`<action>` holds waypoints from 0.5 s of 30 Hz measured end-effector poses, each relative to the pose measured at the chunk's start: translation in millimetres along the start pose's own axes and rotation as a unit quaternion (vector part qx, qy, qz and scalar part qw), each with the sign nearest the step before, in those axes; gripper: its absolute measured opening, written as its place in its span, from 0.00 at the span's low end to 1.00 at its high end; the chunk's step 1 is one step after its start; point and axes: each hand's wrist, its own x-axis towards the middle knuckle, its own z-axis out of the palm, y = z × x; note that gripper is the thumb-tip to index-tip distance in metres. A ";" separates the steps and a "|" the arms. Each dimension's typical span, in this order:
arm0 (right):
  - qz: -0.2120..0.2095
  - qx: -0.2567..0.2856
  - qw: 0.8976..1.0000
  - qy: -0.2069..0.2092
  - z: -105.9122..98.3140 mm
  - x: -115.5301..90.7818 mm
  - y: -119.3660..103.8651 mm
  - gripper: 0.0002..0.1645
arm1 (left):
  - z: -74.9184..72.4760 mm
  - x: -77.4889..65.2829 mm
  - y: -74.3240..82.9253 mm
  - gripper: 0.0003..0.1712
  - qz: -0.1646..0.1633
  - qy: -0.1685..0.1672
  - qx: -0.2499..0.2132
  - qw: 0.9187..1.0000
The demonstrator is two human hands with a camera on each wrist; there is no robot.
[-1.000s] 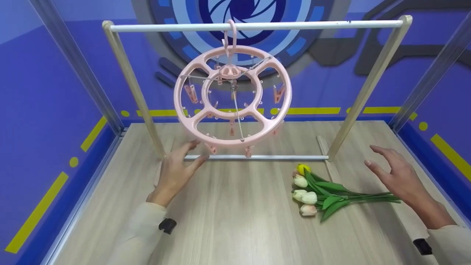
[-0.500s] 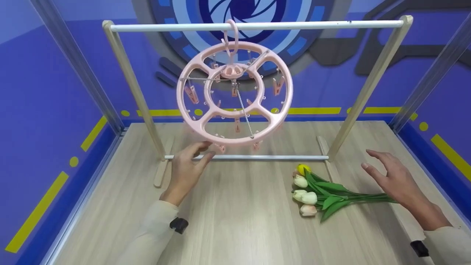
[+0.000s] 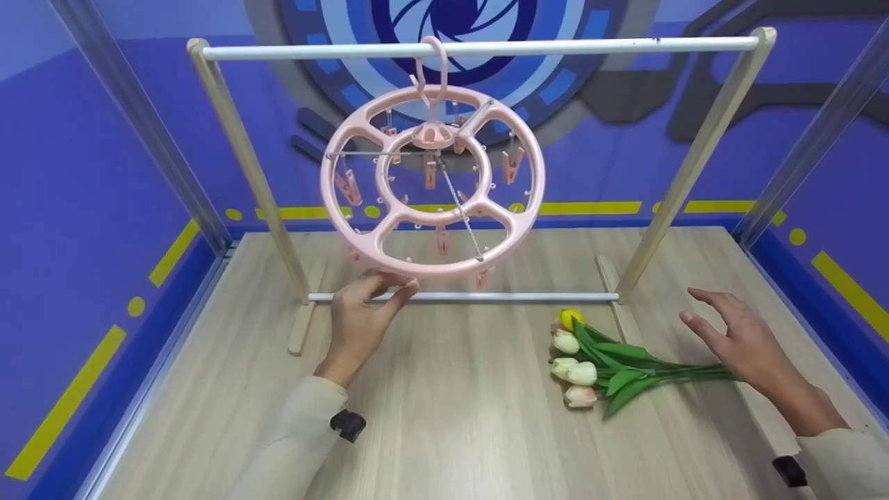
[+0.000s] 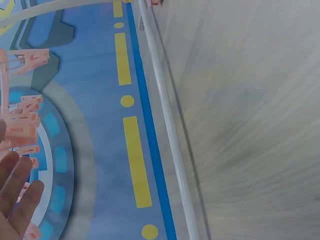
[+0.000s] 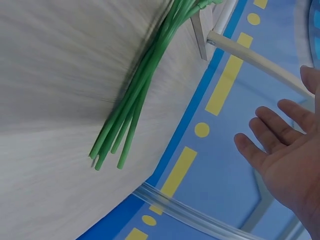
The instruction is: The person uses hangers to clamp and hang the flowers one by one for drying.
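A round pink clip hanger (image 3: 430, 269) hangs by its hook from the white top rod of a wooden rack, with several pink clothespins (image 3: 442, 241) dangling from it. At its lower left rim my left hand (image 3: 361, 316) pinches one clothespin between thumb and fingers; only its tip shows in the head view. The left wrist view shows that clothespin (image 4: 22, 132) at the left edge, beside the fingers (image 4: 25, 205). Over the right side of the table my right hand (image 3: 753, 347) is held with relaxed fingers and nothing in it, above the stems of a tulip bunch (image 3: 582, 373).
The rack's wooden posts (image 3: 243, 160) stand left and right, joined low down by a white rod (image 3: 514, 297). The tulips lie on the wood-grain table (image 3: 444, 417), blossoms toward the middle. Blue panels (image 3: 69, 229) enclose the back and sides.
My left hand has moved right to the hanger's lower rim and now pinches a clothespin there. The hanger has swung and turned slightly. My right hand has drifted a little left.
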 end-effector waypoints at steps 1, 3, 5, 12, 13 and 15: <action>0.001 -0.002 1.000 -0.002 0.6 -0.6 0.4 0.33 | 0.3 0.2 0.9 0.11 -0.006 0.001 -0.002 1.000; -0.001 -0.004 1.000 -0.007 1.7 -1.2 1.0 0.33 | 0.2 0.6 2.4 0.10 -0.014 0.003 -0.005 1.000; -0.006 -0.008 1.000 -0.012 2.5 -1.8 2.3 0.32 | -0.4 0.4 3.5 0.11 -0.021 0.006 -0.012 1.000; -0.029 -0.033 0.998 -0.041 5.7 -4.9 7.5 0.28 | -5.2 -2.7 7.6 0.13 -0.076 0.003 -0.056 0.996; -0.032 -0.039 0.998 -0.045 6.6 -5.4 8.8 0.26 | -5.7 -2.9 8.4 0.15 -0.088 0.002 -0.069 0.994; -0.039 -0.048 0.997 -0.052 8.4 -6.2 10.6 0.23 | -6.7 -3.2 10.1 0.18 -0.111 0.000 -0.091 0.990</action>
